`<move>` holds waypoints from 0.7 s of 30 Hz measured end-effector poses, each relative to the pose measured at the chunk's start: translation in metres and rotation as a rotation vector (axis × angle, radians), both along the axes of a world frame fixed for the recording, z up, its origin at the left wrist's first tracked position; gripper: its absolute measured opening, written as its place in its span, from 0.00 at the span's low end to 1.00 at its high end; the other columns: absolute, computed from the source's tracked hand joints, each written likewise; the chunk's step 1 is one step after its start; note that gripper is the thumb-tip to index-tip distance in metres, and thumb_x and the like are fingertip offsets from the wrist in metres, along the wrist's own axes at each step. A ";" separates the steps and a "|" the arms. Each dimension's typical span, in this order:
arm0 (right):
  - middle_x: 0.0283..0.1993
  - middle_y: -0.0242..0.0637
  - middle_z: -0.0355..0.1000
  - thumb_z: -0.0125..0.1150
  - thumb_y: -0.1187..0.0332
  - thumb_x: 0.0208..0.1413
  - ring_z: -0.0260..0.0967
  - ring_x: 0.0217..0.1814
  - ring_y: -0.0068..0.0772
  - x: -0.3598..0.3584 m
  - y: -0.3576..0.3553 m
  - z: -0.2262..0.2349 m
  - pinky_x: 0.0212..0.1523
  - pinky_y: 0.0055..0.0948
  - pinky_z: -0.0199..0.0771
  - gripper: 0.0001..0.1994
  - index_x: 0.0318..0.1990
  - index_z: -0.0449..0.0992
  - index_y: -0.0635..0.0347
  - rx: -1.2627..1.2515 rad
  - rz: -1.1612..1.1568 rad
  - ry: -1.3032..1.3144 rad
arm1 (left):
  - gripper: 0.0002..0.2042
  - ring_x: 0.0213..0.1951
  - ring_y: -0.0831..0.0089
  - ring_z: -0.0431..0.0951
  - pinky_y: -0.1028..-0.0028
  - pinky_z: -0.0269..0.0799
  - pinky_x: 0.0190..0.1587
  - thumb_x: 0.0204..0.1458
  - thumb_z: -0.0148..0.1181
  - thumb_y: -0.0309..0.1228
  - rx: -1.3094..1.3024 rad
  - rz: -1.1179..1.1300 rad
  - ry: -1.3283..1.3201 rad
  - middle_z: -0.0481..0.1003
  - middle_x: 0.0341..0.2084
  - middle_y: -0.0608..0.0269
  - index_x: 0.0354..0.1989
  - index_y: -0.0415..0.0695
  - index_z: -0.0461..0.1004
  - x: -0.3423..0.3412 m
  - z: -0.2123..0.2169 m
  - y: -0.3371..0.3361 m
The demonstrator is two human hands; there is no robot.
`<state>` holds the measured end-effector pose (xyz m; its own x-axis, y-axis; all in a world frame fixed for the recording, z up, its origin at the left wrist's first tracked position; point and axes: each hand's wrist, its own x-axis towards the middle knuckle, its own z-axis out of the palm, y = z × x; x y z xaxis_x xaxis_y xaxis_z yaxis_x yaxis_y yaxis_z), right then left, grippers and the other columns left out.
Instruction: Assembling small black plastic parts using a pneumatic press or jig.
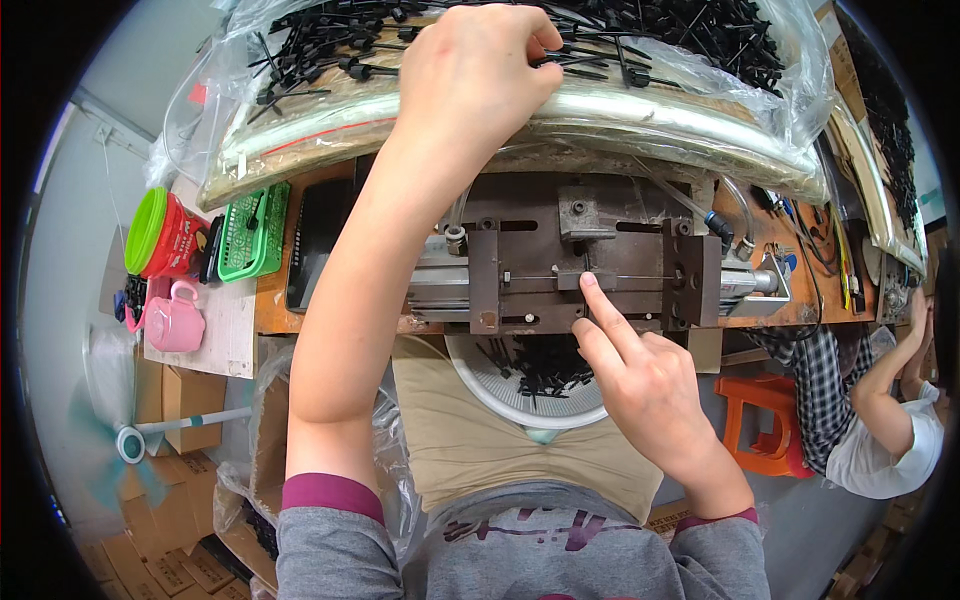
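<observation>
A worn brown tabletop (275,300) in a workshop carries a metal fixture, with cardboard boxes (180,400) on the floor at the left and another person (880,430) bent over at the far right. The left hand (475,75) reaches to the far side, fingers curled down into a heap of thin black plastic parts (690,35) that lies on a clear plastic bag (600,110); whether it has hold of one cannot be told. The right hand (640,375) is near, forefinger stretched out with its tip touching the middle of the metal fixture (590,270), just beside a thin rod lying across it; the other fingers are folded and hold nothing. Below the fixture, between the forearms, a white bowl (500,400) holds more black parts. Left of the fixture stand a green basket (255,235), a red jar with a green lid (165,235) and a pink cup (175,320). An orange stool (760,420) stands on the right.
</observation>
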<state>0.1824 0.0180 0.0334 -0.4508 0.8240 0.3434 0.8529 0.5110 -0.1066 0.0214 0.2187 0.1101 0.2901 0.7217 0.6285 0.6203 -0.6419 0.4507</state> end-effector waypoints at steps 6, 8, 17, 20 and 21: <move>0.54 0.49 0.77 0.67 0.74 0.48 0.76 0.25 0.28 0.008 0.006 0.021 0.27 0.24 0.74 0.12 0.42 0.76 0.63 -0.107 0.028 0.195 | 0.10 0.35 0.79 0.81 0.81 0.75 0.35 0.48 0.70 0.23 0.102 -0.052 -0.191 0.78 0.36 0.64 0.40 0.40 0.83 -0.031 0.010 -0.058; 0.45 0.42 0.80 0.71 0.73 0.50 0.78 0.29 0.30 0.010 0.013 0.035 0.28 0.23 0.75 0.11 0.41 0.78 0.64 -0.143 0.018 0.539 | 0.12 0.35 0.79 0.81 0.83 0.75 0.34 0.46 0.71 0.19 0.013 -0.094 -0.287 0.76 0.39 0.63 0.41 0.37 0.83 -0.037 0.003 -0.080; 0.45 0.43 0.76 0.69 0.75 0.50 0.73 0.33 0.30 0.058 -0.047 0.092 0.30 0.27 0.72 0.13 0.43 0.76 0.65 -0.151 0.628 1.572 | 0.21 0.39 0.70 0.84 0.73 0.82 0.43 0.37 0.73 0.15 -0.185 -0.352 -0.250 0.71 0.58 0.41 0.44 0.39 0.83 -0.032 -0.036 -0.162; 0.46 0.43 0.74 0.69 0.75 0.50 0.71 0.35 0.30 0.061 -0.051 0.082 0.32 0.28 0.71 0.14 0.44 0.74 0.66 -0.151 0.620 1.617 | 0.19 0.38 0.71 0.83 0.72 0.80 0.43 0.39 0.71 0.14 -0.277 -0.427 -0.257 0.69 0.60 0.39 0.44 0.36 0.82 -0.028 -0.048 -0.173; 0.47 0.43 0.74 0.69 0.75 0.50 0.71 0.36 0.30 0.062 -0.051 0.079 0.32 0.29 0.70 0.15 0.45 0.74 0.66 -0.150 0.613 1.625 | 0.19 0.38 0.71 0.83 0.72 0.80 0.42 0.40 0.71 0.14 -0.292 -0.434 -0.249 0.69 0.60 0.39 0.44 0.36 0.82 -0.027 -0.052 -0.175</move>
